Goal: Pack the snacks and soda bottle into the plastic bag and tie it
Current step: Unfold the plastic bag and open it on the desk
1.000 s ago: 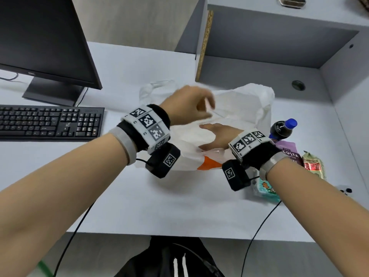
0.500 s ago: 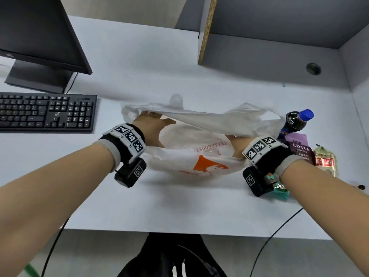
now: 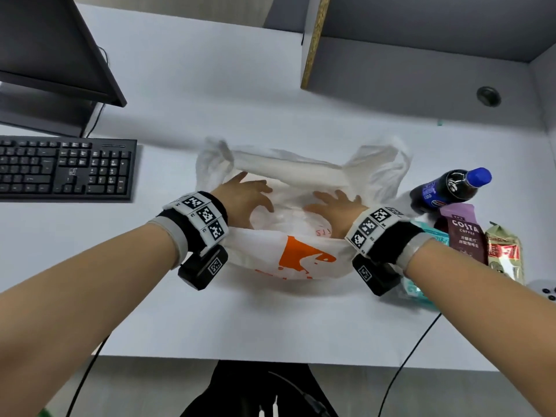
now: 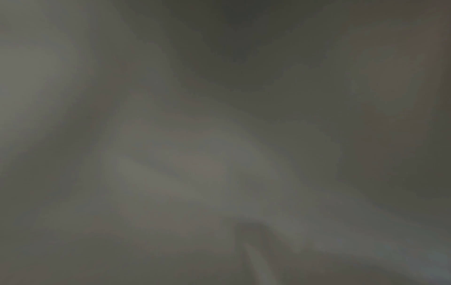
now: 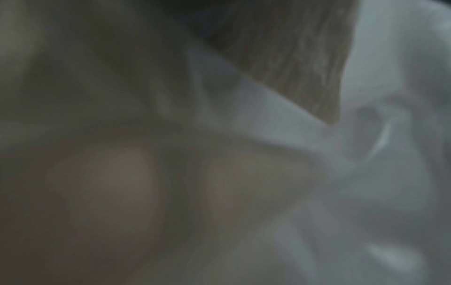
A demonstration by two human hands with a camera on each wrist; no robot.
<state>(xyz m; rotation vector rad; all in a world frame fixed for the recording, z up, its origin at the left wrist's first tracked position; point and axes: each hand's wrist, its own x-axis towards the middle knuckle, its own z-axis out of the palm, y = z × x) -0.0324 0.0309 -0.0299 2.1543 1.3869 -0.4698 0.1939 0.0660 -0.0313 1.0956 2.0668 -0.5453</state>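
Note:
A white plastic bag (image 3: 304, 254) with an orange print lies at the middle of the desk, its mouth facing away from me. Both hands are inside the mouth. My left hand (image 3: 246, 197) and my right hand (image 3: 334, 203) press on the plastic with fingers spread, holding nothing. A dark soda bottle (image 3: 448, 189) with a blue cap lies right of the bag. Beside it lie a purple coffee packet (image 3: 464, 234), a gold and red packet (image 3: 505, 255) and a teal packet (image 3: 421, 288), partly under my right wrist. Both wrist views are blurred; the right one shows white plastic (image 5: 366, 173).
A black keyboard (image 3: 66, 170) and a monitor (image 3: 54, 55) stand at the left. A grey shelf unit (image 3: 421, 70) with a side panel rises at the back right. A white controller (image 3: 544, 291) lies at the right edge. Cables hang off the desk's front edge.
My left hand came down from above the bag and went into its mouth. Both hands have spread apart inside, and the mouth has opened wider.

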